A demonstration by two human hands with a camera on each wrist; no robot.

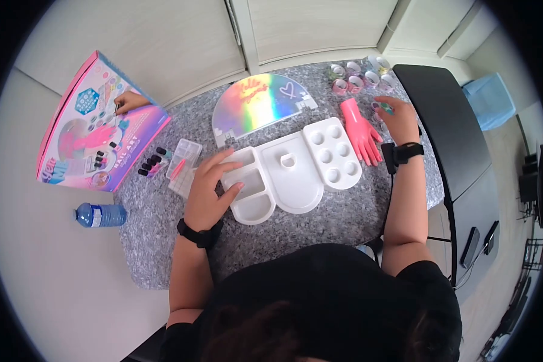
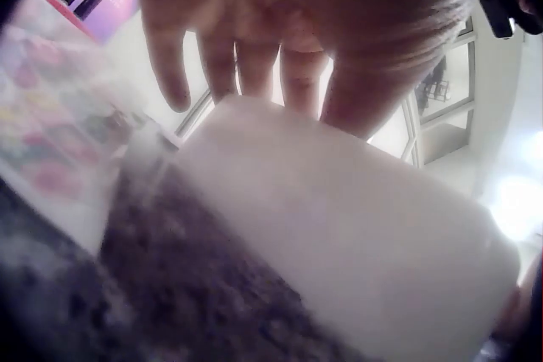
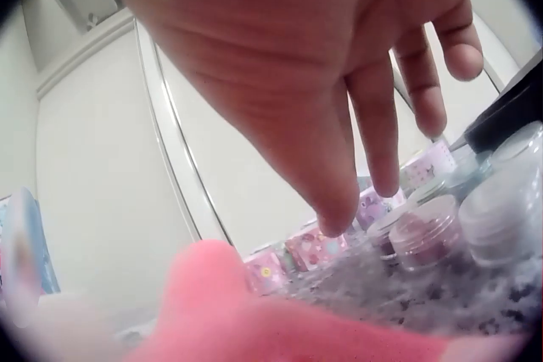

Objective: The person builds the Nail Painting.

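A: What is hard to make out?
B: The left hand [image 1: 208, 187] covers part of the left section of the white tray [image 1: 292, 190], and in the left wrist view the tray is a blurred pale slab. The right hand [image 1: 399, 120] hides some of the small clear jars [image 3: 426, 232] in the head view, and the right wrist view cuts off those at its edge. The lettering on the shiny board [image 1: 259, 108] is partly too faint to read.
A: How do the hands lie?
B: The left is wide, palm down, fingers spread over the tray's left section, its thumb apart from them. The right reaches out past the pink model hand [image 1: 361, 136], fingers loosely extended and slightly bent, thumb low near the jars. I see nothing gripped in it, but can't tell whether a fingertip touches a jar.
A: And where is the tray?
B: On the speckled surface [image 1: 154, 247], in front of the person, below the board, with the model hand just beside its six-well section and a clear case [image 1: 184, 160] on the other side
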